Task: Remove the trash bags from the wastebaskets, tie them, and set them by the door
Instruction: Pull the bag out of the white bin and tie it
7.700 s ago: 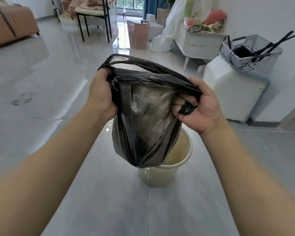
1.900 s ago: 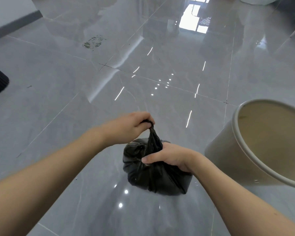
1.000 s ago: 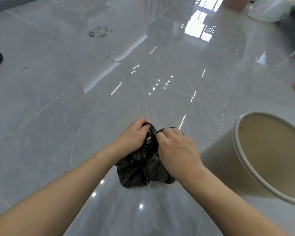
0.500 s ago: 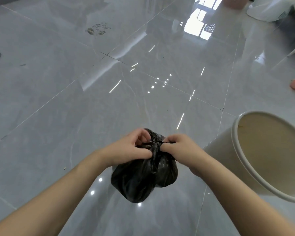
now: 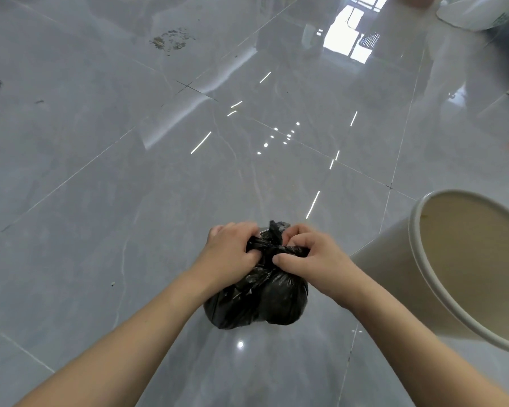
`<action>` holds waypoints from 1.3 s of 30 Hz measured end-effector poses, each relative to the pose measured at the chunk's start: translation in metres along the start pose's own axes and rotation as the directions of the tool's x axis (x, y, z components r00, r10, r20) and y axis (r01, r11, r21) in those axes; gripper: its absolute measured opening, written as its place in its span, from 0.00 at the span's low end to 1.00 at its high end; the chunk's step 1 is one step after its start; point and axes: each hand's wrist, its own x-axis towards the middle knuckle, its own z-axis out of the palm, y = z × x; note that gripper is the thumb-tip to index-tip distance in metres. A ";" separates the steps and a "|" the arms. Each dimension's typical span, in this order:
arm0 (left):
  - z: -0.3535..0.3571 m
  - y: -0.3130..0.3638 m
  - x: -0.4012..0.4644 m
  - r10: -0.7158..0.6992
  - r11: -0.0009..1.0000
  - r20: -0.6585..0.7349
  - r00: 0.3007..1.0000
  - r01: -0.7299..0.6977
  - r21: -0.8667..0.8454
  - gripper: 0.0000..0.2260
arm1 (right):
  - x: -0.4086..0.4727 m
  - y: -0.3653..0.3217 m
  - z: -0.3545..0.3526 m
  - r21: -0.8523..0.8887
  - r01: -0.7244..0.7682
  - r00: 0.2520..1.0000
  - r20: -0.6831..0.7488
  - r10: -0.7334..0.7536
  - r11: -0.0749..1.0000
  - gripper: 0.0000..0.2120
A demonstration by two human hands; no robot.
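Both hands gripped black trash bag neck
Left hand (image 5: pixel 232 254) and right hand (image 5: pixel 312 259) curled tight on bag (image 5: pixel 259 301) top; beige wastebasket (image 5: pixel 394 277) just right of bag.

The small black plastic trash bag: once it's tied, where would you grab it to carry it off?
Grip the small black plastic trash bag by its gathered neck at the top, coming from above. The plastic bunches into a narrow twist there, where the left hand and right hand pinch it; the bulging body below offers no firm hold.

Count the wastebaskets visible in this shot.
1. The beige wastebasket stands at the right, beside the black trash bag both hands are tying. Others may sit outside the frame.
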 end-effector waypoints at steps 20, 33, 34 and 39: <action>-0.030 -0.010 -0.028 -0.063 0.949 0.110 0.992 0.094 -0.300 0.23 | 0.012 0.009 -0.005 0.518 -0.466 0.883 0.319 0.344 0.717 0.08; -0.019 -0.010 -0.068 -0.269 0.848 0.276 0.923 0.363 -0.386 0.15 | 0.017 0.024 0.009 -0.412 -0.138 0.957 -0.288 0.015 0.901 0.11; -0.023 -0.024 -0.070 -0.315 0.846 0.311 0.897 0.414 -0.336 0.16 | 0.014 0.031 0.003 -0.548 -0.122 0.959 -0.281 -0.045 0.828 0.12; -0.021 -0.055 -0.075 -0.390 0.920 0.280 0.877 0.380 0.091 0.15 | 0.003 0.046 0.011 -0.912 -0.005 0.994 -0.050 -0.100 0.411 0.21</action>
